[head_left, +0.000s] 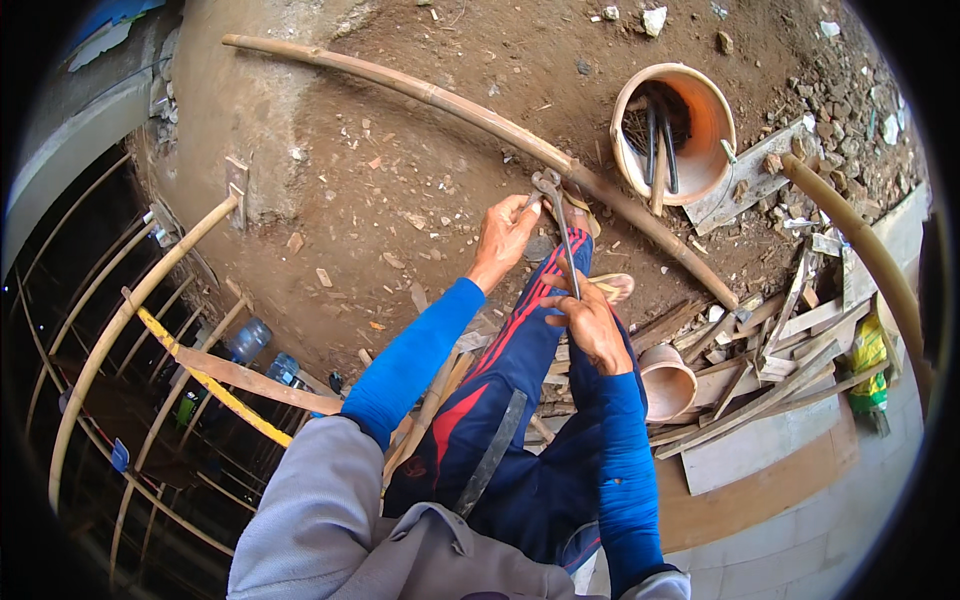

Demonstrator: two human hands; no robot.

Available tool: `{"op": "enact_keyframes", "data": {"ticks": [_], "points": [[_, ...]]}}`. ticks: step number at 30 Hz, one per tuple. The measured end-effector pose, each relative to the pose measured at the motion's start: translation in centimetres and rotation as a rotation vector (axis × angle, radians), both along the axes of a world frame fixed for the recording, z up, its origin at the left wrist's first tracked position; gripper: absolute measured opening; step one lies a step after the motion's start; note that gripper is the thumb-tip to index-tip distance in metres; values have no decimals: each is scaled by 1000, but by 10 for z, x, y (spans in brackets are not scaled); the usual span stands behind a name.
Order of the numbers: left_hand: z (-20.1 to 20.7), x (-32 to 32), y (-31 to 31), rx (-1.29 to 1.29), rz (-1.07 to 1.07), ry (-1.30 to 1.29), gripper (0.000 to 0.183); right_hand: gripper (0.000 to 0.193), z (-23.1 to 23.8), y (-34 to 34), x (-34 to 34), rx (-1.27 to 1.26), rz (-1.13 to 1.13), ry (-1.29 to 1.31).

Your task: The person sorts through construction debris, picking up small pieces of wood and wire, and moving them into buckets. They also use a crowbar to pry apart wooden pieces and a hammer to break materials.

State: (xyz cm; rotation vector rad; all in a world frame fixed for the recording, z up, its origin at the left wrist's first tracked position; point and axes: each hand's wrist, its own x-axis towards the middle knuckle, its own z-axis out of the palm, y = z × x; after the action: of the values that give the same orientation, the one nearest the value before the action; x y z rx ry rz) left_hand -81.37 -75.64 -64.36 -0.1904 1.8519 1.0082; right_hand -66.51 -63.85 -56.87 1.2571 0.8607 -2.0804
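Over my legs I hold a long grey metal tool that looks like pincers (567, 235), its jaws at the far end. My left hand (507, 232) is closed beside the jaws, fingers pinched at their left side. Whether it grips the tool's other handle or a separate small piece is hard to make out. My right hand (592, 325) is closed loosely around the near end of the long handle, some fingers partly lifted. Just beyond the jaws lies a long bamboo pole (470, 115) on the dirt. My sandalled feet (612, 288) are below the tool.
An orange bucket (723, 130) with dark tools inside lies at the far right. A smaller pot (670, 385), scrap planks (780, 400) and a yellow-green bag (868, 365) are on the right. A bamboo frame (130, 310) stands left; another bamboo pole (860, 235) rises right.
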Motion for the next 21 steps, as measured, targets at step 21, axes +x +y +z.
{"op": "enact_keyframes", "data": {"ticks": [21], "points": [[67,-173,-196,15,221,-278,60,35,11,-173,-197,24,-26,21]]}}
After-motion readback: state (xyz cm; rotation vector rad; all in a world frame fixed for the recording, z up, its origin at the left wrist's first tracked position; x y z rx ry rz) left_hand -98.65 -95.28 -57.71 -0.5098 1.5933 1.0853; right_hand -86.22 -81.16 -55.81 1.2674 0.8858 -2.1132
